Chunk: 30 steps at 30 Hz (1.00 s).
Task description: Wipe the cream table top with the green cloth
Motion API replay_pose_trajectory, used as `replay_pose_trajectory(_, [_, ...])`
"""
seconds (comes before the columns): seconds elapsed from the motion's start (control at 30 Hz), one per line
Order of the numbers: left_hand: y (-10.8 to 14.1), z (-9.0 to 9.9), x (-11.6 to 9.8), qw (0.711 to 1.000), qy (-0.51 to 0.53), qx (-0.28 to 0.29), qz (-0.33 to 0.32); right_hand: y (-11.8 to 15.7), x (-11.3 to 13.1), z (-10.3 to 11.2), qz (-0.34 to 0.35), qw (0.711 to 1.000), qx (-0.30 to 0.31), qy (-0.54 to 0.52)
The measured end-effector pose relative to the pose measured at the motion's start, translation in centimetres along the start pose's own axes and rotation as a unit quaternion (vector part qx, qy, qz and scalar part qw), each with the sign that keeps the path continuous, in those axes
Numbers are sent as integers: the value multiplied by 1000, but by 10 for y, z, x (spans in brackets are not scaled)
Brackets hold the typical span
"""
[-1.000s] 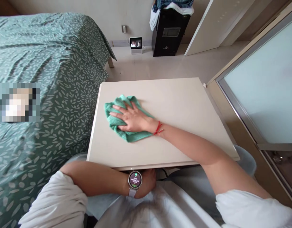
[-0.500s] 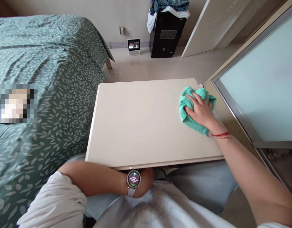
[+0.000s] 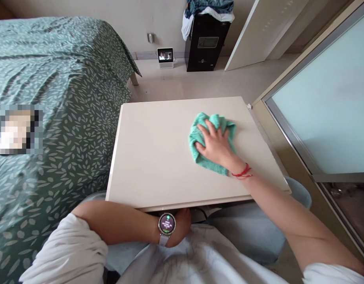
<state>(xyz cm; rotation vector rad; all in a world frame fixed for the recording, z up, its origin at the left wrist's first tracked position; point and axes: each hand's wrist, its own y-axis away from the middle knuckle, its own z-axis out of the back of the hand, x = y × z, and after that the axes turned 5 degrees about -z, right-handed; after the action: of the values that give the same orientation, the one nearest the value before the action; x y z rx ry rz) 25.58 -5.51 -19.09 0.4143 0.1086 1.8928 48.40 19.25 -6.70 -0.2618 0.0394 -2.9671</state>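
Note:
A white table (image 3: 152,154) with a smooth top stands in front of my lap. My right hand (image 3: 215,146) presses a green cleaning cloth (image 3: 204,159) onto the right-centre part of the top, fingers spread and gripping into the fabric. A red string bracelet circles that wrist. Just below the table's near edge, my left hand (image 3: 182,228) rests close to my body, wearing a round watch (image 3: 167,223). Its fingers are turned away and mostly hidden.
On the left is a bed with a green leaf-patterned cover (image 3: 90,90). A black cabinet (image 3: 204,47) with clothes on it and a small screen (image 3: 165,57) stand by the far wall. A frosted-glass sliding door (image 3: 323,102) lies close on the right.
My right hand has slid the green cloth leftward across the tabletop, away from the right edge. My left hand stays in place.

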Motion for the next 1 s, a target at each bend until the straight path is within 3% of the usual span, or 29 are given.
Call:
replay_pose_trajectory(0.17, [-1,-1,-1,999,-10,-20,35,-15,110,-4,163,983,71,-46])
replay_pose_trajectory(0.27, [-2,-4,-4,1000,-12,-14,15,-16,166,-4,259,961,88,-50])
replay_pose_trajectory(0.37, [-3,-4,-6,1000,-7,0,0,-12,203,1,342,934,102,-12])
replay_pose_trajectory(0.47, [-4,-1,-5,1000,13,7,1,-9,217,12,442,886,133,35])
replay_pose_trajectory(0.57, [-4,2,-2,998,52,13,14,-5,212,21,512,844,150,51])
replay_pose_trajectory(0.67, [-6,4,1,996,82,26,27,-2,191,22,521,839,152,36])
replay_pose_trajectory(0.8, [-5,5,5,996,78,28,21,-4,137,14,453,879,146,-17])
replay_pose_trajectory(1.0, [-1,4,10,999,33,12,0,-8,9,17,223,969,105,-32])
